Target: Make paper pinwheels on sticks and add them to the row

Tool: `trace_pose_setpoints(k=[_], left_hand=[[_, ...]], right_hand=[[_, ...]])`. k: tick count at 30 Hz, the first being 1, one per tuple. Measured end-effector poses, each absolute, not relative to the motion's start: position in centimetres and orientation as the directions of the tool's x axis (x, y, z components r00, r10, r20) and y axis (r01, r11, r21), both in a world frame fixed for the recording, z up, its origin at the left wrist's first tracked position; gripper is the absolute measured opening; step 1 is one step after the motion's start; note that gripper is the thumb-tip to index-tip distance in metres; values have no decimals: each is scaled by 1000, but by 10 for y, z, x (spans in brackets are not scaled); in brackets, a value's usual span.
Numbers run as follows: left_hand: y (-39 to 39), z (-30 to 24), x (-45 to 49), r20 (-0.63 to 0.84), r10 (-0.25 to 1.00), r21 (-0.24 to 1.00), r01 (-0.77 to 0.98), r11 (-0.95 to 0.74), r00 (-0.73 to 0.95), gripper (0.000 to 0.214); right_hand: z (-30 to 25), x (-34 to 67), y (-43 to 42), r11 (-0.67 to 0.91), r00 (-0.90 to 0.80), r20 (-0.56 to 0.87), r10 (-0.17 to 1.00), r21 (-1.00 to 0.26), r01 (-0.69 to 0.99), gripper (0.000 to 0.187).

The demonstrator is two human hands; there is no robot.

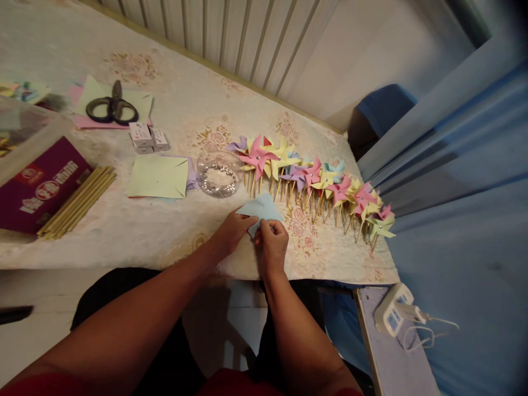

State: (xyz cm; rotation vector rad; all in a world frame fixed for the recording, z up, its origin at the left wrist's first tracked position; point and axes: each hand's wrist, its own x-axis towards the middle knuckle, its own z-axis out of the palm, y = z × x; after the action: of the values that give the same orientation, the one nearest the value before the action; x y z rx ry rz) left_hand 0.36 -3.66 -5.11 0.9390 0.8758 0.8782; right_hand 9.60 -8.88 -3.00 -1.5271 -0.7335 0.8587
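A light blue sheet of paper (260,207) is held just above the table's front edge. My left hand (236,232) pinches its left side between thumb and fingers. My right hand (272,242) is closed at the paper's lower middle, fingertips together on it; whether something small is also between them, I cannot make out. Just beyond the paper sits a clear round dish (218,179) with small shiny metal pieces in a ring. To its left lies a stack of cut paper squares (159,177), pale green on top, with slits at the corners.
Paper pinwheels (311,176) on sticks lie in a long row at right. Bundled sticks (78,203) rest by a purple box (41,184). Scissors (112,107) lie on coloured paper behind small white boxes (148,137). A power strip (394,311) stands lower right.
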Motion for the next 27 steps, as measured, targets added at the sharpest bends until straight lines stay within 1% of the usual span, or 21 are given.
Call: trace_pose_setpoints(k=[3, 8, 16, 27], left_hand=[[-37, -50, 4, -251, 887, 889, -271, 370, 387, 21], [-37, -50, 3, -225, 892, 893, -282, 350, 393, 22], [-37, -49, 5, -269, 885, 874, -290, 390, 380, 21], [-36, -60, 5, -232, 879, 897, -257, 359, 418, 23]], right_hand=[[-29, 95, -89, -127, 538, -112, 835, -992, -10, 29], [-31, 95, -89, -132, 549, -114, 828, -991, -8, 29], [-30, 95, -89, -136, 549, -118, 828, -991, -8, 28], [-37, 96, -86, -123, 557, -115, 823, -992, -24, 27]])
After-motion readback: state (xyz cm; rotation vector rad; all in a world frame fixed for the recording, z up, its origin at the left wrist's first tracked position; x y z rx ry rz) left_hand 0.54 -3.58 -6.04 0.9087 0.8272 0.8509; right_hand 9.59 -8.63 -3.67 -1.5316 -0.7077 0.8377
